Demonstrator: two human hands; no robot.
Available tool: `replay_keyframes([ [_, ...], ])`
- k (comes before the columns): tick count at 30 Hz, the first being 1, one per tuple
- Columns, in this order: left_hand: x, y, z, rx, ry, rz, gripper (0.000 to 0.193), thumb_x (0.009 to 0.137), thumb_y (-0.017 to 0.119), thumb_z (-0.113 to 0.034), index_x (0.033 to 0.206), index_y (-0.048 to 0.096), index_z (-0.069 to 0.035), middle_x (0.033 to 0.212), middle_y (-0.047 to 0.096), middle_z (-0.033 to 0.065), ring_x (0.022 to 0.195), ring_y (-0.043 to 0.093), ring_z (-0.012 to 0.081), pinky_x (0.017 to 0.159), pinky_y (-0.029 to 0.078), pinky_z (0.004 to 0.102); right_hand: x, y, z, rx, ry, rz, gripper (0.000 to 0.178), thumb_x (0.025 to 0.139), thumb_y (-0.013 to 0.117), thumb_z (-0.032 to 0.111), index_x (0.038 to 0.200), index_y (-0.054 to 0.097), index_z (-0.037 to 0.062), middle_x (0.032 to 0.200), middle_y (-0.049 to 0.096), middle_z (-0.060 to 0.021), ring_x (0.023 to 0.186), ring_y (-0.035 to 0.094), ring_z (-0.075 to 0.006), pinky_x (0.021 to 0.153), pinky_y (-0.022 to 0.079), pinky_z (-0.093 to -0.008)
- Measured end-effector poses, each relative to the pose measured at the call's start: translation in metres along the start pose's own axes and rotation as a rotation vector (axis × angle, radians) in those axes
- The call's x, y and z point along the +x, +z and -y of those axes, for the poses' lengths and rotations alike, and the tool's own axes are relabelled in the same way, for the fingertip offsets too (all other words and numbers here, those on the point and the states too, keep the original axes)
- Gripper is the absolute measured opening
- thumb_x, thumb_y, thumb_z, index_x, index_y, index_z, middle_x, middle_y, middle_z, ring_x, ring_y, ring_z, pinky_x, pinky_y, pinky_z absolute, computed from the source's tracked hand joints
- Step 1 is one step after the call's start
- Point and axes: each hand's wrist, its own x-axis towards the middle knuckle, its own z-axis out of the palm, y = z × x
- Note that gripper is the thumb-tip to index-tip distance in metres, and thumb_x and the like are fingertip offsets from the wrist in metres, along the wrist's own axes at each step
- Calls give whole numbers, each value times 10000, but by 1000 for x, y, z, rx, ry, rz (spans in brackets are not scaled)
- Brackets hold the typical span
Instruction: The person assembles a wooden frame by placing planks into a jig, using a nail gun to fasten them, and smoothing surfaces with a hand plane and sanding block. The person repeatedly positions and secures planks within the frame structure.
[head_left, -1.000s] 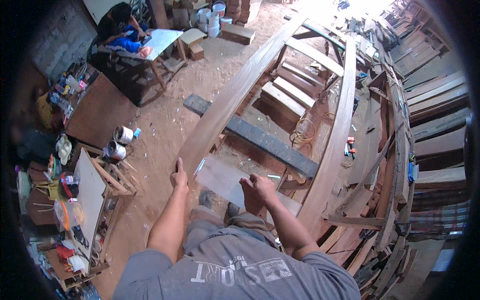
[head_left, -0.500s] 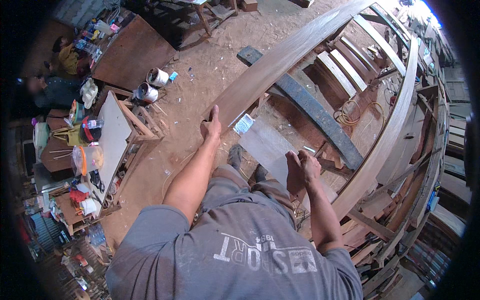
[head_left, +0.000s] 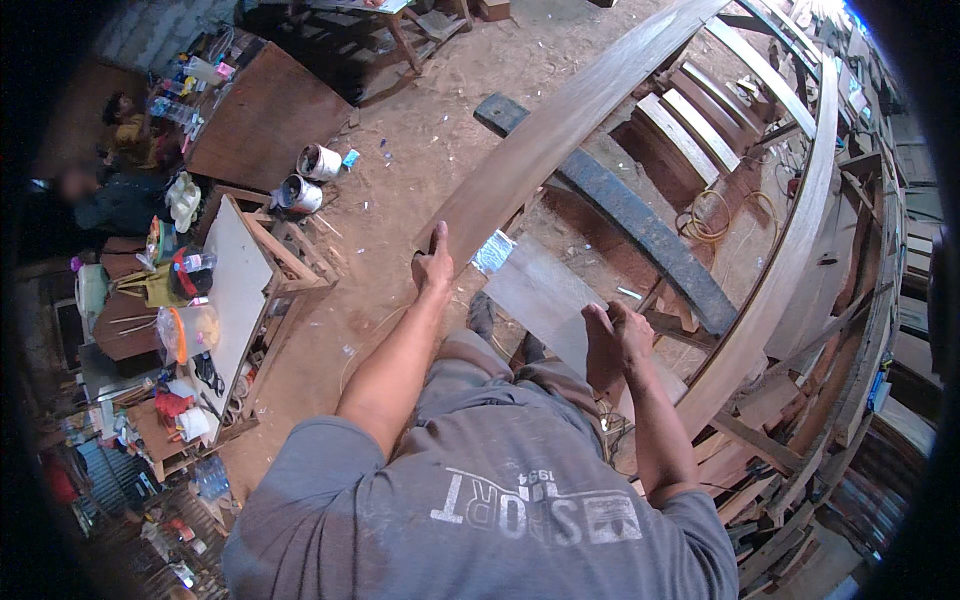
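Observation:
My left hand (head_left: 434,266) is closed on the near end of a long wooden plank (head_left: 560,135), thumb on top and fingers hidden beneath. The plank runs away to the upper right. My right hand (head_left: 630,335) has curled fingers and is at a reddish-brown flat piece (head_left: 603,355) whose kind I cannot make out. Beyond that hand lies a grey-brown flat board (head_left: 545,295), with a shiny silver packet (head_left: 493,252) at its far corner.
A dark, heavy beam (head_left: 640,235) crosses under the plank. A curved wooden strip (head_left: 775,290) stands to the right, with a yellow hose (head_left: 705,222) and timber around it. At left are a white-topped table (head_left: 235,285), two buckets (head_left: 318,162) and a person (head_left: 120,190).
The view has shifted slightly, so most things sit a little differently in the picture. My left hand keeps its hold on the plank end; my right hand stays in much the same pose.

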Motion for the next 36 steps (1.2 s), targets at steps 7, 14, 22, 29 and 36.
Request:
replay_keyframes([
  [7,10,5,10,-23,23,5,960,868,684,-750,1263,670,125,1314,670,298,1216,658,387,995,522,448,2,6,-7,-32,-12,-11,600,949,581,672,977,706,86,897,725,-222,924,713,-429,780,534,-510],
  [14,6,7,14,13,-2,-1,1011,846,657,-805,1219,692,134,1266,685,324,1174,682,415,947,546,454,6,12,-15,-79,-8,20,576,966,571,656,1123,729,125,990,749,-220,970,723,-425,821,552,-513],
  [22,-8,8,12,-15,-50,77,945,906,680,-708,1355,616,121,1404,639,250,1280,632,331,1048,497,410,6,14,-19,-19,-23,11,557,966,580,641,1108,730,123,974,751,-216,958,725,-427,822,556,-506],
  [29,-41,8,5,82,-75,93,947,900,630,-766,1277,679,101,1310,690,270,1195,683,368,962,534,435,4,7,-10,-9,-4,6,605,950,590,672,1047,733,91,953,749,-214,945,723,-426,805,554,-508],
  [36,-34,11,22,61,-28,137,1043,873,623,-810,1368,614,108,1431,628,231,1269,635,312,1014,503,406,2,7,-8,51,-14,-18,604,953,584,667,1029,723,85,960,732,-234,952,714,-433,813,551,-517],
])
